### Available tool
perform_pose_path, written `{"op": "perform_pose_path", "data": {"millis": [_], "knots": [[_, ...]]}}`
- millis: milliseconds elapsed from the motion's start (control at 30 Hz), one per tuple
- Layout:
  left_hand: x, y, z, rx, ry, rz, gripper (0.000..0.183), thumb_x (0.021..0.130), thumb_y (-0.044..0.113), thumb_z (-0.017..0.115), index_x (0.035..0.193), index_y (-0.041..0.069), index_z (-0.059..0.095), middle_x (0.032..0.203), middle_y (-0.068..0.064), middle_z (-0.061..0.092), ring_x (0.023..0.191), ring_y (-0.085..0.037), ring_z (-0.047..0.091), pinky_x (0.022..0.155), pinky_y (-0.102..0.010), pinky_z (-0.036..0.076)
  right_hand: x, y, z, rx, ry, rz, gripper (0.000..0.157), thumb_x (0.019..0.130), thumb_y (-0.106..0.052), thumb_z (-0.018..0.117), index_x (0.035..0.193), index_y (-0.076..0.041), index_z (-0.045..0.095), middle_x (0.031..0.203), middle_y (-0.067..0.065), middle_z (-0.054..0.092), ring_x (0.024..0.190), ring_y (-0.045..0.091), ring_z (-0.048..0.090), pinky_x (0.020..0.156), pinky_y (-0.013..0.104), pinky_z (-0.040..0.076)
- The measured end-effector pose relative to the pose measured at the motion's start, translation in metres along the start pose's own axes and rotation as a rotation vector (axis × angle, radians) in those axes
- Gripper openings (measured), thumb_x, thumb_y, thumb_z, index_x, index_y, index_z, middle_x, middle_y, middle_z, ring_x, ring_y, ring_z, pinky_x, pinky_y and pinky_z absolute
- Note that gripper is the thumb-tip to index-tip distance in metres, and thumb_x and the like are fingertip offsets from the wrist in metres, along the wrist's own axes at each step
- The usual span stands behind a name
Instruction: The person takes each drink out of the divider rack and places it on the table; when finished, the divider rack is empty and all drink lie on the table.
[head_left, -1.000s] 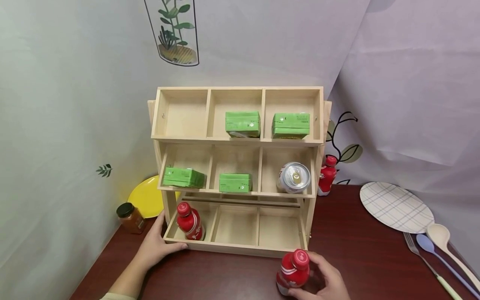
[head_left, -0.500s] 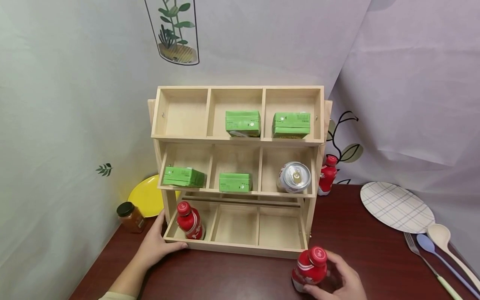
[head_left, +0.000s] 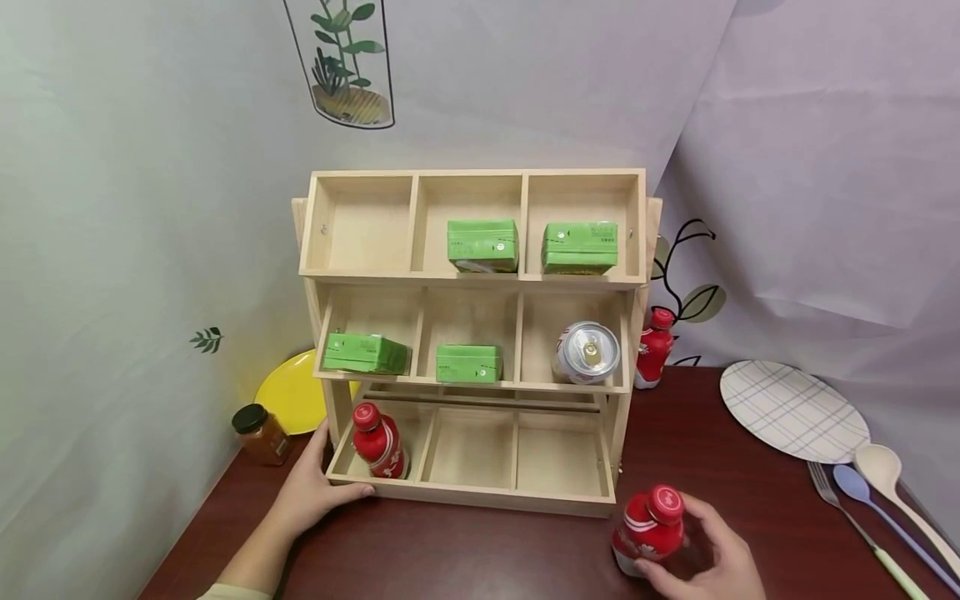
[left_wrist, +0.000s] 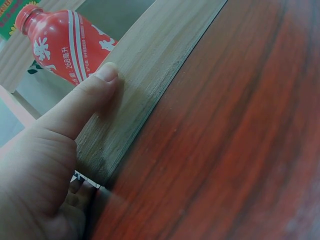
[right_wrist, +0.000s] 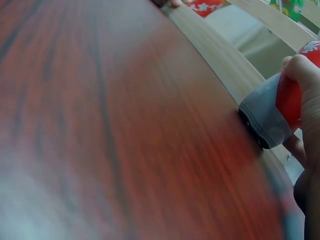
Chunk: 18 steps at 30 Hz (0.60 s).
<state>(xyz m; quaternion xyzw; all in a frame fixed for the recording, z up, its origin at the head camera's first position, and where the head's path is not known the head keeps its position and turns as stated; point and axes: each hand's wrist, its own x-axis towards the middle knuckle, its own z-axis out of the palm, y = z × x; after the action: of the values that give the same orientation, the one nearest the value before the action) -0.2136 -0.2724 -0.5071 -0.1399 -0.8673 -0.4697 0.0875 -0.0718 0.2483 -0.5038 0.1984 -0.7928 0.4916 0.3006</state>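
A three-tier wooden rack (head_left: 517,500) stands on the table, and my left hand (head_left: 303,498) grips its lower left corner. In the left wrist view the thumb (left_wrist: 95,95) presses the front board and the other fingers go round the corner, partly hidden. My right hand (head_left: 716,554) holds a red drink bottle (head_left: 647,533) between thumb and fingers, just off the rack's lower right corner. Whether the bottle's base touches the table I cannot tell. Another red bottle (head_left: 380,446) leans in the bottom left compartment, close to my left thumb.
Green cartons (head_left: 483,244) and a can (head_left: 588,352) sit in upper compartments. A third red bottle (head_left: 654,350) stands behind the rack's right side. Leftward are a jar (head_left: 261,435) and yellow plate (head_left: 296,393); rightward, a checked plate (head_left: 795,412), fork (head_left: 843,508) and two spoons (head_left: 877,471).
My right hand has moved to the right with the red bottle, from in front of the rack to beyond its right corner. The left hand keeps its hold on the rack.
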Motion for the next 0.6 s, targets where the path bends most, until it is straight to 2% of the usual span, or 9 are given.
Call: {"op": "perform_pose_path", "data": {"millis": [100, 267, 333, 400, 500, 533, 600], "knots": [[0.000, 0.000, 0.000, -0.004, 0.000, 0.000, 0.119, 0.057, 0.030, 0.095, 0.151, 0.036, 0.022, 0.142, -0.001, 0.043, 0.118, -0.013, 0.046, 0.090, -0.017, 0.040, 0.000, 0.005, -0.005, -0.050, 0.022, 0.016, 0.096, 0.040, 0.010, 0.094, 0.127, 0.008, 0.052, 0.104, 0.008, 0.067, 0.083, 0.009, 0.065, 0.071, 0.016, 0.051], [0.000, 0.001, 0.000, 0.001, 0.002, -0.001, 0.119, 0.057, 0.031, 0.095, 0.151, 0.035, 0.022, 0.141, -0.001, 0.044, 0.118, -0.012, 0.047, 0.090, -0.016, 0.040, 0.003, 0.008, -0.011, -0.143, 0.094, 0.123, 0.098, 0.040, 0.011, 0.093, 0.129, 0.005, 0.053, 0.112, 0.003, 0.063, 0.090, 0.003, 0.062, 0.073, 0.013, 0.050], [0.000, 0.001, 0.000, 0.005, 0.001, -0.001, 0.119, 0.057, 0.031, 0.095, 0.151, 0.036, 0.022, 0.142, -0.001, 0.044, 0.119, -0.012, 0.047, 0.090, -0.016, 0.040, 0.007, 0.004, -0.011, -0.172, 0.130, 0.170, 0.096, 0.042, 0.013, 0.092, 0.129, 0.005, 0.052, 0.115, -0.002, 0.061, 0.095, 0.000, 0.060, 0.074, 0.013, 0.049], [0.001, 0.001, 0.001, 0.009, 0.000, -0.001, 0.120, 0.057, 0.031, 0.095, 0.151, 0.036, 0.021, 0.142, -0.001, 0.044, 0.119, -0.012, 0.047, 0.090, -0.016, 0.040, 0.009, 0.005, -0.012, -0.184, 0.164, 0.221, 0.096, 0.044, 0.014, 0.091, 0.131, 0.004, 0.051, 0.115, -0.004, 0.061, 0.097, 0.000, 0.059, 0.075, 0.012, 0.049], [0.001, 0.001, 0.001, 0.010, -0.001, -0.002, 0.120, 0.057, 0.031, 0.095, 0.151, 0.036, 0.021, 0.142, -0.001, 0.043, 0.119, -0.012, 0.046, 0.091, -0.016, 0.040, 0.014, 0.006, -0.013, -0.189, 0.200, 0.357, 0.094, 0.051, 0.013, 0.090, 0.134, -0.002, 0.049, 0.118, -0.010, 0.057, 0.099, -0.001, 0.059, 0.077, 0.013, 0.048], [0.001, 0.001, 0.001, 0.010, -0.001, -0.004, 0.120, 0.057, 0.031, 0.095, 0.151, 0.036, 0.021, 0.142, -0.001, 0.043, 0.119, -0.012, 0.046, 0.091, -0.016, 0.040, 0.013, 0.012, -0.015, -0.182, 0.209, 0.391, 0.095, 0.053, 0.012, 0.089, 0.136, -0.005, 0.047, 0.119, -0.008, 0.057, 0.100, 0.000, 0.059, 0.077, 0.013, 0.048], [0.001, 0.001, 0.000, 0.012, 0.000, -0.005, 0.120, 0.057, 0.032, 0.095, 0.151, 0.036, 0.021, 0.142, -0.001, 0.043, 0.118, -0.012, 0.046, 0.091, -0.016, 0.040, 0.017, 0.016, -0.017, -0.190, 0.228, 0.425, 0.094, 0.056, 0.011, 0.089, 0.137, -0.006, 0.045, 0.120, -0.008, 0.055, 0.099, -0.001, 0.059, 0.077, 0.012, 0.047]]}}
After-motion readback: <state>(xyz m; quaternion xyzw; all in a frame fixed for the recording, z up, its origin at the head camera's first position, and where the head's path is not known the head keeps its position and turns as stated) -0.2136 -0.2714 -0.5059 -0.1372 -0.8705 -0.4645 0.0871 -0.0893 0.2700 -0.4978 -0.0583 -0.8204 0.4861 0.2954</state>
